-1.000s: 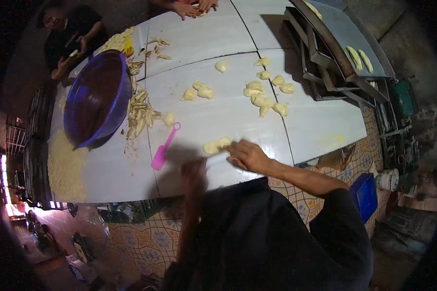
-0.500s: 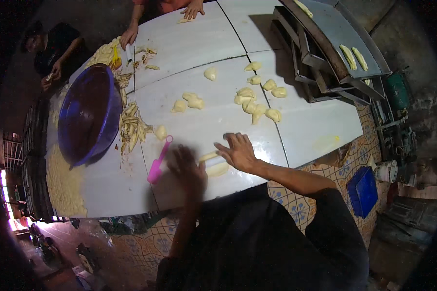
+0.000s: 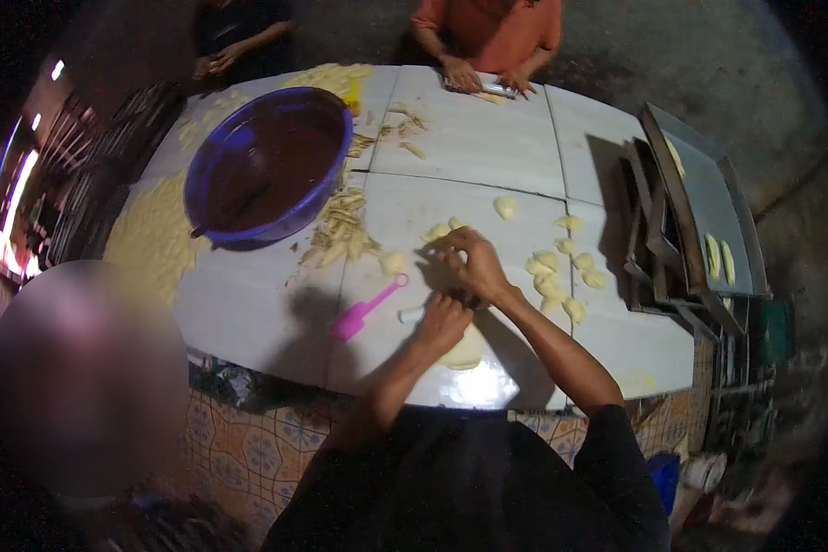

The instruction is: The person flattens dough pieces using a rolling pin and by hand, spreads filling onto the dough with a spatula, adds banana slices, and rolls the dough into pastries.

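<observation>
Dim and crowded, the room centres on a long white tiled table [image 3: 488,147] with patterned tiles down its near face. At the near edge, the person's left hand [image 3: 442,322] and right hand [image 3: 477,267] meet over a small pale piece of dough [image 3: 412,314], a short roll lying on the tabletop just left of the left hand. Both hands are curled with fingers bent, seemingly pressing or pinching dough, though what lies under them is hidden. It looks soft, light and slightly sticky, best taken gently at its middle so it keeps its shape. A pink plastic scraper [image 3: 366,309] lies just left. Shaped dough pieces [image 3: 552,276] sit to the right, a large purple bowl [image 3: 267,166] at far left, stacked metal trays [image 3: 690,212] at right. Two other people work at the far side.
</observation>
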Motion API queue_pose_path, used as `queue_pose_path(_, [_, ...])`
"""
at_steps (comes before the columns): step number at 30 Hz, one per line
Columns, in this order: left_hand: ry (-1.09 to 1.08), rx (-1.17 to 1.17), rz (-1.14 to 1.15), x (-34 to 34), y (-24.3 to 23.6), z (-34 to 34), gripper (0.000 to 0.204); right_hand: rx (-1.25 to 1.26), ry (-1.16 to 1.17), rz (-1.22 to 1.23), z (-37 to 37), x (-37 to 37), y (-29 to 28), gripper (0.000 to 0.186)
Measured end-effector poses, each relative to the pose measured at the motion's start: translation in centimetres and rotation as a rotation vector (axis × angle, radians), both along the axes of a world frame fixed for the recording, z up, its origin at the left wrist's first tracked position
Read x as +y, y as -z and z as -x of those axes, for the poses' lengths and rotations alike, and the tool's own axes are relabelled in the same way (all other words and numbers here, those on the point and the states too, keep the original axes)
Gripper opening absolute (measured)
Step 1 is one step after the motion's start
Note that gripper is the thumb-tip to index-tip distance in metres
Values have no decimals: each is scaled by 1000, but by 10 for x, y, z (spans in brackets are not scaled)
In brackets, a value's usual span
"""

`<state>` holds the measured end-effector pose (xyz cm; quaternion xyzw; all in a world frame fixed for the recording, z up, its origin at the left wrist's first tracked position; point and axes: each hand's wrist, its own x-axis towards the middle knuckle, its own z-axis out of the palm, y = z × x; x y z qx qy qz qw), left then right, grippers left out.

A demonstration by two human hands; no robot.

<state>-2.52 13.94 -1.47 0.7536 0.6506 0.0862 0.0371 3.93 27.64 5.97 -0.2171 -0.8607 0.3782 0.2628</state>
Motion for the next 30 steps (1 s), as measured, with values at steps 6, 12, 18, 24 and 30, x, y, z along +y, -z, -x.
queue_pose_path(6, [-71,-230,-132,-121,-28,-41,52,-391,-596,-316,105,-58,33,34])
queue_pose_path(12, [-901,-427,-236,-208,-4,38,73,-369,-604,-459,100,-76,55,48])
queue_pose_path(18, [-1324,-56,-492,-219,71,94,59,-310,-854,-21,149,-65,-25,30])
queue_pose_path(24, [-1424,53,-188,-187,49,87,93,155,-654,-195,287,-33,-142,33])
queue_pose_path(30, [-1417,-39,-279,-177,41,93,45,-756,-722,-716,377,26,-54,15])
